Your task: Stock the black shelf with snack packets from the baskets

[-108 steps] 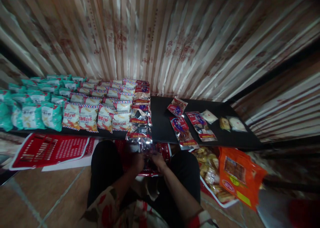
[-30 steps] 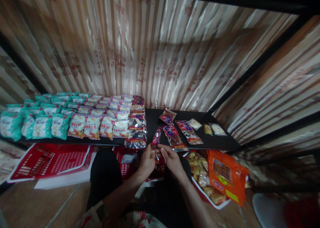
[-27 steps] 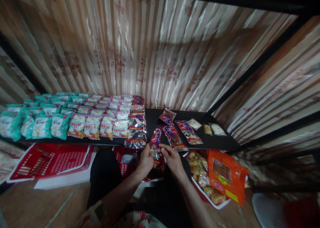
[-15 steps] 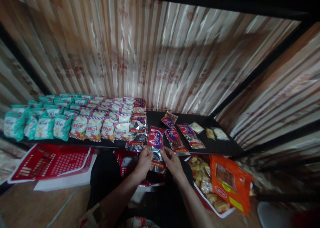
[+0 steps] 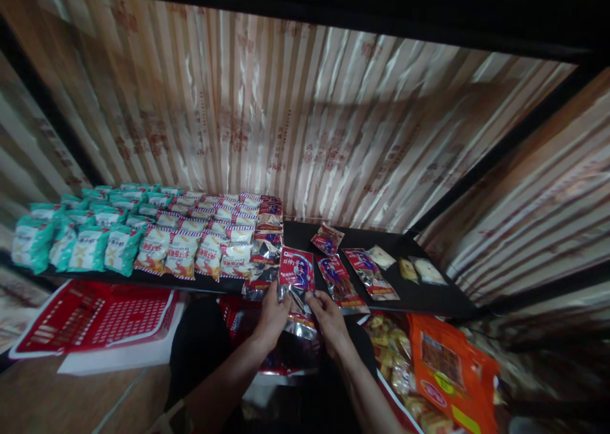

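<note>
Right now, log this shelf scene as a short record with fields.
left hand: grips the red-and-silver packet by its left edge
right hand: grips the same packet's right edge
black shelf: teal packets at left, striped packets beside them, loose packets at right
below shelf: red basket at left, orange bag at right

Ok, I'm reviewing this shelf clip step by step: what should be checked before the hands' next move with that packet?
1. Grip: left hand and right hand both pinch the red and silver packet: ok.
2. Printed face toward the camera: ok.
3. Bare black shelf behind the packet: ok.
4. Clear of the silver packet column on its left: cannot tell.
5. Clear of the loose red packet on its right: cannot tell.
</note>
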A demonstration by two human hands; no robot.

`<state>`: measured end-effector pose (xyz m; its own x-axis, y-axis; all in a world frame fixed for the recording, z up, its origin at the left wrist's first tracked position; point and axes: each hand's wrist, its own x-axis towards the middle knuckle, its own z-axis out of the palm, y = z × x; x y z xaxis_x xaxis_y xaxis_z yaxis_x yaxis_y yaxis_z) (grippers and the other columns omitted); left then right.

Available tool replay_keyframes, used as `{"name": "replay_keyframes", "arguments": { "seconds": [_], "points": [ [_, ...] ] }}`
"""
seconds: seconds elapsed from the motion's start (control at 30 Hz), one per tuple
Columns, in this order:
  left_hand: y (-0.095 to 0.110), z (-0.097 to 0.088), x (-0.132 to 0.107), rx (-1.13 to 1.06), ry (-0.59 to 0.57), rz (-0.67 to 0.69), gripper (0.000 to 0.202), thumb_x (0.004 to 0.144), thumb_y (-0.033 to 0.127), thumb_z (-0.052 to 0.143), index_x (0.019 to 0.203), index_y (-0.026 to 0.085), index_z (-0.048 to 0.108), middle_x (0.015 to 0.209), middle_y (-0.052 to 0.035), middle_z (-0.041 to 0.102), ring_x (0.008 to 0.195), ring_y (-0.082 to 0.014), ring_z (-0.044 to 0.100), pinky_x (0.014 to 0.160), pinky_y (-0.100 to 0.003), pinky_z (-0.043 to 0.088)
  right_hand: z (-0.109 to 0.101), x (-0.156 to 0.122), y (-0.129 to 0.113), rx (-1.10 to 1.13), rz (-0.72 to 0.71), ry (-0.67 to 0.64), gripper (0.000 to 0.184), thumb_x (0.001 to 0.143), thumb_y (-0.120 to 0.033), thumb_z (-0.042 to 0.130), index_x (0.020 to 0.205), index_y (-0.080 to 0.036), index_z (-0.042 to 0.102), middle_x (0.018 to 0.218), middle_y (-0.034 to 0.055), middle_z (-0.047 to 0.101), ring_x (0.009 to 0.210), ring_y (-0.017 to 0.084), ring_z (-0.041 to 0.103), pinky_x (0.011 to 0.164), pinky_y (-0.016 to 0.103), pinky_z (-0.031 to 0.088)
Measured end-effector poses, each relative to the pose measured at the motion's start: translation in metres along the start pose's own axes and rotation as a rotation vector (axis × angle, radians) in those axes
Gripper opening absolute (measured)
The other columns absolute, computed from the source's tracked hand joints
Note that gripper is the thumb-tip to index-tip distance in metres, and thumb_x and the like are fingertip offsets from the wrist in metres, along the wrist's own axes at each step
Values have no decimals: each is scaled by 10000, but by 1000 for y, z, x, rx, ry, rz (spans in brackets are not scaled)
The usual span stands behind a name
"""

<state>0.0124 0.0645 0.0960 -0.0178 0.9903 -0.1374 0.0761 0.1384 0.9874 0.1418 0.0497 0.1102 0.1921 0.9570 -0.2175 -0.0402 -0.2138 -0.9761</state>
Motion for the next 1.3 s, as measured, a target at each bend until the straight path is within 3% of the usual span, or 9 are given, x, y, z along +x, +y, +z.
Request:
{"name": "replay_keyframes", "arguments": {
  "seconds": [0.2, 0.33, 0.53, 0.67, 0.8, 0.97, 1.13, 1.3],
  "points": [
    [3, -10, 16, 180, 124, 152, 623, 762, 90, 447, 1369, 172, 331, 1300, -127, 528, 1196, -215, 502, 999, -382, 422, 14, 32, -7, -10, -75, 12, 472, 600, -568, 701, 885, -205, 598, 750, 35, 690, 697, 217, 642, 659, 321, 487],
    [11, -13, 21, 375, 203, 275, 589, 761, 107, 437, 1347, 147, 378, 1423, -139, 389, 1336, -248, 325, 1094, -430, 310, 23, 55, -18, -153, -126, 95, 476, 620, -559, 668, 914, -191, 592, 710, 39, 678, 633, 205, 620, 576, 300, 461],
    [28, -15, 42, 542, 121, 382, 493, 805, 142, 389, 1293, 120, 459, 1434, -136, 376, 1363, -257, 270, 1121, -459, 262, 38, 84, -37, -338, -180, 113, 461, 692, -503, 600, 1014, -173, 592, 745, 55, 682, 613, 195, 610, 563, 292, 454],
    [40, -15, 65, 586, 87, 374, 480, 814, 129, 371, 1282, 106, 473, 1416, -144, 404, 1357, -257, 283, 1127, -463, 255, 48, 106, -45, -453, -228, 139, 524, 712, -468, 586, 1131, -154, 570, 766, 57, 676, 671, 207, 625, 616, 299, 457],
    [46, -16, 90, 642, 86, 340, 467, 821, 123, 358, 1263, 34, 481, 1392, -205, 413, 1352, -270, 292, 1134, -455, 230, 59, 126, -49, -540, -298, 150, 579, 747, -425, 559, 1256, -156, 501, 775, 56, 680, 709, 215, 635, 673, 312, 461],
    [45, -16, 118, 673, 127, 353, 473, 798, 96, 384, 1259, 111, 488, 1365, -148, 467, 1343, -259, 312, 1114, -473, 261, 71, 143, -55, -659, -349, 161, 536, 778, -379, 542, 1272, -174, 497, 961, 105, 690, 910, 255, 636, 780, 333, 457],
    [53, -15, 135, 734, 139, 285, 427, 839, 116, 342, 1229, 56, 507, 1340, -170, 485, 1306, -230, 374, 1114, -373, 271, 79, 155, -62, -758, -361, 134, 441, 803, -320, 525, 1215, -162, 540, 1003, 117, 688, 947, 247, 638, 795, 307, 460],
    [69, -14, 147, 795, 142, 229, 396, 859, 136, 335, 1190, 77, 546, 1290, -134, 541, 1242, -196, 449, 1088, -291, 299, 85, 164, -68, -820, -375, 121, 397, 814, -282, 530, 1189, -152, 551, 1038, 134, 681, 989, 241, 630, 815, 299, 460]
  ]
}}
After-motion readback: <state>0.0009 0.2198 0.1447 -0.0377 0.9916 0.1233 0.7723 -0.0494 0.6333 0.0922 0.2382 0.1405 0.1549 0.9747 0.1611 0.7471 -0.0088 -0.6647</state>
